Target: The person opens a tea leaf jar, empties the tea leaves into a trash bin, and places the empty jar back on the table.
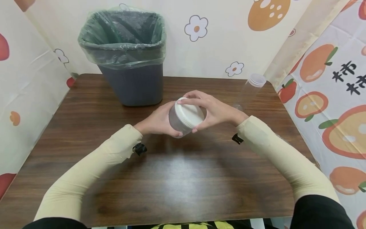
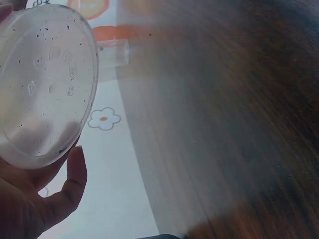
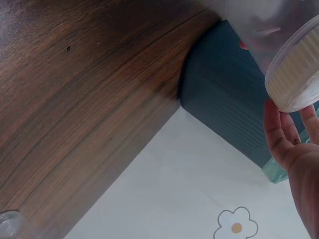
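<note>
A clear plastic jar (image 1: pixel 176 121) with a white ribbed lid (image 1: pixel 190 114) is held above the middle of the wooden table, tilted with its lid toward the upper right. My left hand (image 1: pixel 158 121) grips the jar's body from the left. On the other side, my right hand (image 1: pixel 214 108) holds the lid, thumb and fingers spread around its edge. The left wrist view faces the jar's round base (image 2: pixel 47 94), which has raised marks and small dark specks. Fingertips meet the lid's ribbed rim (image 3: pixel 294 74) in the right wrist view.
At the back left of the table (image 1: pixel 177 190) stands a dark grey bin (image 1: pixel 137 86) lined with a green bag (image 1: pixel 125 54). A tall clear container (image 1: pixel 247 93) with a whitish lid is at the back right, behind my right wrist. Printed cloth walls border the table.
</note>
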`<act>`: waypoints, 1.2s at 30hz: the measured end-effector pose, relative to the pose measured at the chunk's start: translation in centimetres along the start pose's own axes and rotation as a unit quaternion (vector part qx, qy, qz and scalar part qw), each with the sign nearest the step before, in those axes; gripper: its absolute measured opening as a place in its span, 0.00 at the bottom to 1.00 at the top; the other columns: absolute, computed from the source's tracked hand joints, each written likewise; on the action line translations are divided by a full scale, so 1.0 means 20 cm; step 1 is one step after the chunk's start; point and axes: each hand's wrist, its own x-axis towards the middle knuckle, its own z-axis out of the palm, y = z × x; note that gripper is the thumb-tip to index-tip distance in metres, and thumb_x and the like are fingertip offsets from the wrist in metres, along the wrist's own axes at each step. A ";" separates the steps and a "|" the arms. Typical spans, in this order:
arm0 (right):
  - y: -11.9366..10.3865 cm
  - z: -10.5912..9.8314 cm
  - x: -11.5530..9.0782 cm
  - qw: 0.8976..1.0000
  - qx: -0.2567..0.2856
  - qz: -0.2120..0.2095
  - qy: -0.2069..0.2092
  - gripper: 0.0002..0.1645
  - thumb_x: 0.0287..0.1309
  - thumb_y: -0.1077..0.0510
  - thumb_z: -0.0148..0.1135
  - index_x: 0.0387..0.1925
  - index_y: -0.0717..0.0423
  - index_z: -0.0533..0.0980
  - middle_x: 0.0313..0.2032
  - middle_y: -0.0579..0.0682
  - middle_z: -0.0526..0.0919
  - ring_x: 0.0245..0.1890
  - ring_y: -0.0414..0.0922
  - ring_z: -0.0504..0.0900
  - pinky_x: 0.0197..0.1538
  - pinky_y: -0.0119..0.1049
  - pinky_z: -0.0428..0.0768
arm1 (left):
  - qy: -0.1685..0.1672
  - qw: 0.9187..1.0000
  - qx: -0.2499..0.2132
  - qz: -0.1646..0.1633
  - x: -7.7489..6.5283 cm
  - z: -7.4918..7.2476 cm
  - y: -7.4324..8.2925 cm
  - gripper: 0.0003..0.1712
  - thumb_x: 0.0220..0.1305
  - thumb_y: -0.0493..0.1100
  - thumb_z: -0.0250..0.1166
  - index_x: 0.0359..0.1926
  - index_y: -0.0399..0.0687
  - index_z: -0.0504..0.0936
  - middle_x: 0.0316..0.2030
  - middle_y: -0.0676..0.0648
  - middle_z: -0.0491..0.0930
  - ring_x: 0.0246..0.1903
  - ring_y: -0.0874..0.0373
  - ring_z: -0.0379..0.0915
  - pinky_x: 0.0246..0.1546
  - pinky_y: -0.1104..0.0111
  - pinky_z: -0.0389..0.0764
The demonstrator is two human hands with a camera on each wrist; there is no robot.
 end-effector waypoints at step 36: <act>0.16 -0.22 -0.11 0.969 -0.105 0.225 -0.014 0.42 0.39 0.47 0.76 0.61 0.47 0.74 0.68 0.55 0.60 0.60 0.58 0.58 0.56 0.57 0.60 | 0.011 0.990 0.116 -0.083 0.13 -0.03 -0.07 0.71 0.38 0.64 0.76 0.75 0.52 0.42 0.71 0.48 0.52 0.69 0.54 0.49 0.63 0.53 0.58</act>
